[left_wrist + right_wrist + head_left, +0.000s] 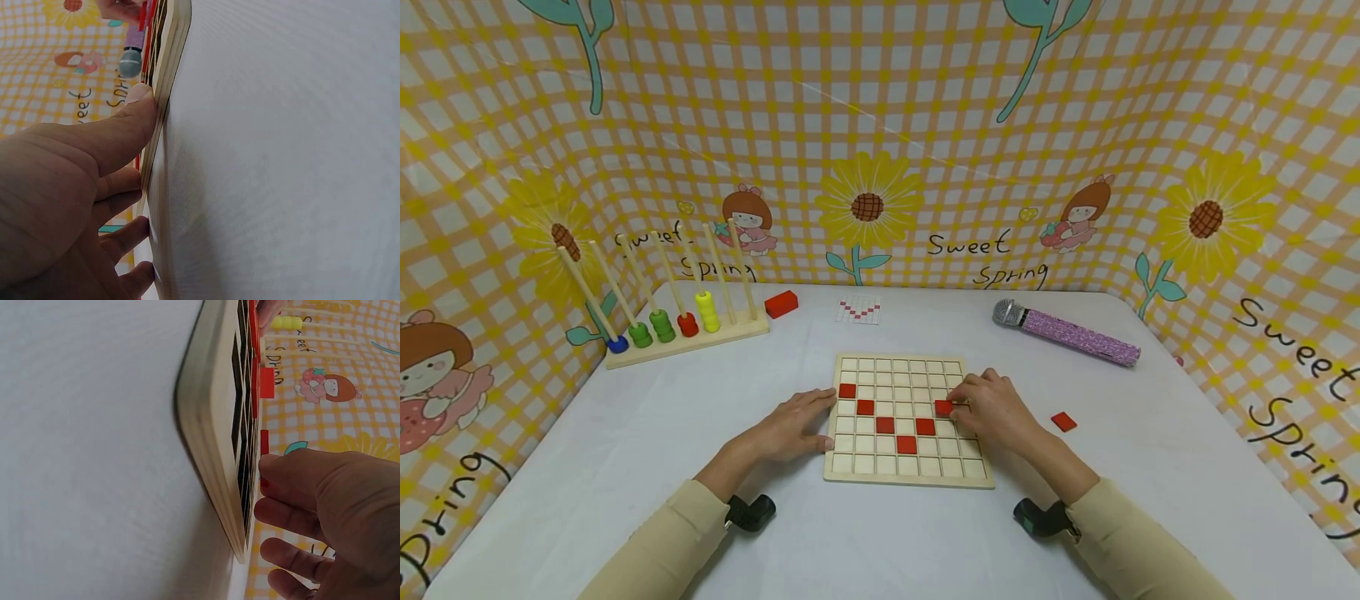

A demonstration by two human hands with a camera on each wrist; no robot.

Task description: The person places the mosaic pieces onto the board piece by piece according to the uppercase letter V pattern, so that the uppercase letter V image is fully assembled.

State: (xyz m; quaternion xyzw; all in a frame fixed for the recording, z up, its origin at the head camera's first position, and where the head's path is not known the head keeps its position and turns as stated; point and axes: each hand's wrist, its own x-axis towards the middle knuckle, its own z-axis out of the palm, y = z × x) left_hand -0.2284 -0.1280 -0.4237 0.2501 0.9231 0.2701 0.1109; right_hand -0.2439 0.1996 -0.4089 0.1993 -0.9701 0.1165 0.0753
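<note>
A wooden grid board (910,481) lies flat on the white table. Several red square tiles, among them the lowest tile (907,445), form a V in its cells. My left hand (790,425) rests along the board's left edge; its thumb (128,128) and fingertips touch the side. Over the board's right part, my right hand (996,410) pinches a red tile (943,408) at the upper right end of the V. In the right wrist view, that tile (264,441) stands out above the grid beside the thumb. One loose red tile (1063,422) lies right of the board.
A small card (859,310) with a red V pattern lies behind the board. At the back left stand a peg counter with colored beads (688,337) and a red block (782,304). A glittery purple microphone (1075,335) lies at the back right. Patterned cloth walls surround the table.
</note>
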